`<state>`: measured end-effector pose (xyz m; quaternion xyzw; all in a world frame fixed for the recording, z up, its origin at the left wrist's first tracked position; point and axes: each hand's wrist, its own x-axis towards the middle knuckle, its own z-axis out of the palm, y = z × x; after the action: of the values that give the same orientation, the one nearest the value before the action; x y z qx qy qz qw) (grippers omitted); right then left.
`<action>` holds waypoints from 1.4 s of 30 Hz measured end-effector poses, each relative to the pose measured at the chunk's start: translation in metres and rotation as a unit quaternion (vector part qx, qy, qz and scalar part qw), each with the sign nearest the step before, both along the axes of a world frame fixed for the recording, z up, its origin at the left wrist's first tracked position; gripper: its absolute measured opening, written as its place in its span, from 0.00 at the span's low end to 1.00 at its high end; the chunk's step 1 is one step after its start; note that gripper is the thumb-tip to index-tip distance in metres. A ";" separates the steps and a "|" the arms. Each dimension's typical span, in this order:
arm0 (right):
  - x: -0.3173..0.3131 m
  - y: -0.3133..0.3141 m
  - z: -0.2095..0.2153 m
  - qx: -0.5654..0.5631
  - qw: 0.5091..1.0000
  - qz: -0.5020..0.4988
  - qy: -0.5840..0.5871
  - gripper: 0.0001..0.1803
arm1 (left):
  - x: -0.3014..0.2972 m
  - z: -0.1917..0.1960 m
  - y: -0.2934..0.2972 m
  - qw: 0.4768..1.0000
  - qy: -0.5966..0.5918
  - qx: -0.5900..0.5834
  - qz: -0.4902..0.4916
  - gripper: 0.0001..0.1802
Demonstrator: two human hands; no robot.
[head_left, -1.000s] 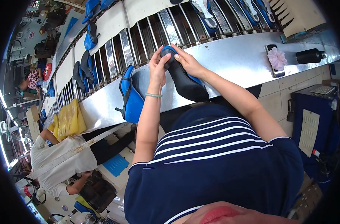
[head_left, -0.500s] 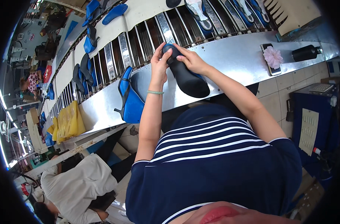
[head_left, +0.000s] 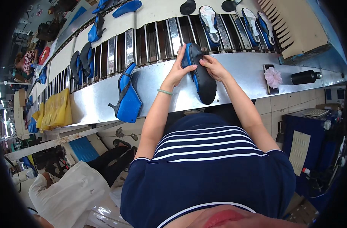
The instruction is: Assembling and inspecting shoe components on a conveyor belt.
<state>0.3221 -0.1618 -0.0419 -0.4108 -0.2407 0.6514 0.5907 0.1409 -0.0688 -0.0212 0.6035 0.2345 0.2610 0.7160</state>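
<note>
Between my two hands is a black-soled shoe on a blue last (head_left: 204,84), tilted with its black sole toward me and blue showing along its left side. My left hand (head_left: 180,71) grips the left edge, thumb pressed against it and fingers reaching up behind. From the other side, my right hand (head_left: 215,68) pinches the shoe's right edge. To the left, a second shoe with black straps and a slim heel on a blue last (head_left: 128,99) lies on the metal ledge, apart from my hands.
Beyond the ledge runs a roller conveyor (head_left: 150,43) carrying several shoes on blue lasts. A phone with a pink flower (head_left: 272,77) and a black bottle (head_left: 305,77) lie at right. Yellow plastic (head_left: 58,110) hangs at left. A person in white (head_left: 72,192) is at lower left.
My hands have turned the shoe, so more of its blue left side shows. The left hand has slid to the left edge and the right hand to the right edge.
</note>
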 end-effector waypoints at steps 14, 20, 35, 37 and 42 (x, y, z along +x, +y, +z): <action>-0.004 0.004 0.000 -0.010 0.999 -0.002 0.045 0.20 | 0.012 -0.021 0.002 0.989 0.004 0.053 0.139 0.46; -0.007 0.001 -0.005 -0.028 1.000 -0.010 0.003 0.20 | 0.000 0.002 0.023 0.997 0.066 -0.012 0.047 0.41; -0.017 0.007 -0.005 -0.037 0.999 -0.010 -0.032 0.21 | 0.002 0.003 0.026 0.954 0.056 0.278 0.095 0.29; -0.017 0.007 -0.009 -0.024 1.000 -0.009 -0.018 0.21 | 0.000 0.001 0.024 0.958 0.064 0.262 0.092 0.30; -0.014 0.010 -0.003 -0.032 0.999 0.023 -0.013 0.23 | -0.004 0.003 0.017 0.962 0.088 0.241 0.094 0.30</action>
<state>0.3076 -0.1513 -0.0446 -0.4326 -0.2368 0.6664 0.5592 0.1365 -0.0518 -0.0186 0.7542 0.2825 0.3213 0.4982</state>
